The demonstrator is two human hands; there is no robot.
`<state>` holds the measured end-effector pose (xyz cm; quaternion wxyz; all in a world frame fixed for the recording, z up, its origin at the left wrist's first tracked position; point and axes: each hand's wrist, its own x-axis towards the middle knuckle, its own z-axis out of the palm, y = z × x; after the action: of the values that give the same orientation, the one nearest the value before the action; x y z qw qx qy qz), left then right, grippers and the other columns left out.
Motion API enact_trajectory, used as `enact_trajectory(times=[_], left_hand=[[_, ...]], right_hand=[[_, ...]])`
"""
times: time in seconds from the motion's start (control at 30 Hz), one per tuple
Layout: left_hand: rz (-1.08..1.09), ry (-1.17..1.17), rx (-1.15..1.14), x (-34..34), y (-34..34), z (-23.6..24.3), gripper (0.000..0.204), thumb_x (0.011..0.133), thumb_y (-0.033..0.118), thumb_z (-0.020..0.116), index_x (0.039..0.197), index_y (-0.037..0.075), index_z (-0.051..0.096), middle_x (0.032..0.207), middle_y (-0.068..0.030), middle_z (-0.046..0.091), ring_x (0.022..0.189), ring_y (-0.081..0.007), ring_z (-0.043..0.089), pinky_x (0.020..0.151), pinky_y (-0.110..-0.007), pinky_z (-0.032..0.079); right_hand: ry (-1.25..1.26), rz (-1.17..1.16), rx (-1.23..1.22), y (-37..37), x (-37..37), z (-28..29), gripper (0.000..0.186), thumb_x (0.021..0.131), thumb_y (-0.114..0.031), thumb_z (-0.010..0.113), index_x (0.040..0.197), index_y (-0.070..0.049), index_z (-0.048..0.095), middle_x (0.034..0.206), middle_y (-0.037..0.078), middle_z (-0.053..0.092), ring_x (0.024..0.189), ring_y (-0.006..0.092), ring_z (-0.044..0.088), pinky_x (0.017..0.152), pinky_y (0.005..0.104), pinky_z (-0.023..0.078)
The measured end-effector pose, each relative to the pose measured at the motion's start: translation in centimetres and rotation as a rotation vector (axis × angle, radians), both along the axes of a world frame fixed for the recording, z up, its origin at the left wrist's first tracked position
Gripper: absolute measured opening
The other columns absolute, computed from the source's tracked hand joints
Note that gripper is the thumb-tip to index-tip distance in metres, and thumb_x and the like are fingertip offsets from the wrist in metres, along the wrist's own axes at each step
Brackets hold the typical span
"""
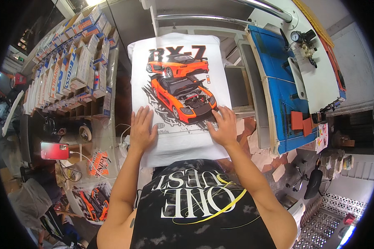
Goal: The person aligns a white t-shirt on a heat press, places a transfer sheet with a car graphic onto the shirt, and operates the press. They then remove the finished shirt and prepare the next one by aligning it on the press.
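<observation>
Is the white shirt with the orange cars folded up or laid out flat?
Laid flat. The shirt is spread smooth with its whole car print showing, and the left hand and right hand rest flat on it.

Single head-worn fisheye view, straight down, close above the white shirt [176, 83].
</observation>
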<state>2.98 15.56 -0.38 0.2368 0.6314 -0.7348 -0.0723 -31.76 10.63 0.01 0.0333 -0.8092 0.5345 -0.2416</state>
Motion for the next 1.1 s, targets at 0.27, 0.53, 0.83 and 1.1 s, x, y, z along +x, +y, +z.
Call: enact_trajectory(times=[0.27, 0.53, 0.83, 1.1], left_hand=[[0.008, 0.000, -0.037, 0.1, 0.0, -0.2, 0.057, 0.085, 0.019, 0.068, 0.138, 0.002, 0.057, 0.150, -0.0168, 0.051, 0.146, -0.0354, 0.040, 0.123, -0.055, 0.023], [0.017, 0.007, -0.022, -0.1, -0.1, 0.0, 0.058, 0.084, 0.018, 0.069, 0.139, 0.002, 0.058, 0.151, -0.0177, 0.050, 0.146, -0.0368, 0.040, 0.123, -0.055, 0.024], [0.015, -0.001, -0.068, 0.0, 0.0, -0.8, 0.058, 0.085, 0.019, 0.069, 0.140, 0.004, 0.057, 0.151, -0.0147, 0.051, 0.145, -0.0351, 0.042, 0.122, -0.055, 0.025], [0.021, -0.007, -0.051, -0.2, -0.2, -0.3, 0.058, 0.085, 0.017, 0.068, 0.140, 0.003, 0.057, 0.152, -0.0152, 0.051, 0.146, -0.0343, 0.041, 0.123, -0.054, 0.025]], right_hand=[[0.016, 0.018, 0.007, -0.2, 0.1, 0.1, 0.050, 0.082, -0.033, 0.076, 0.124, -0.008, 0.068, 0.139, 0.015, 0.055, 0.134, 0.0391, 0.045, 0.113, 0.0535, 0.033], [0.000, 0.011, 0.010, -0.1, -0.1, -0.2, 0.050, 0.086, -0.038, 0.073, 0.125, -0.008, 0.068, 0.139, 0.016, 0.056, 0.136, 0.0385, 0.044, 0.116, 0.0553, 0.029], [-0.004, 0.016, -0.021, -0.2, -0.3, -1.1, 0.049, 0.084, -0.037, 0.076, 0.124, -0.010, 0.069, 0.137, 0.015, 0.057, 0.133, 0.0378, 0.046, 0.113, 0.0539, 0.034], [0.005, 0.016, -0.016, -0.2, 0.0, -0.1, 0.048, 0.085, -0.039, 0.075, 0.123, -0.011, 0.070, 0.138, 0.014, 0.057, 0.134, 0.0368, 0.046, 0.115, 0.0535, 0.032]])
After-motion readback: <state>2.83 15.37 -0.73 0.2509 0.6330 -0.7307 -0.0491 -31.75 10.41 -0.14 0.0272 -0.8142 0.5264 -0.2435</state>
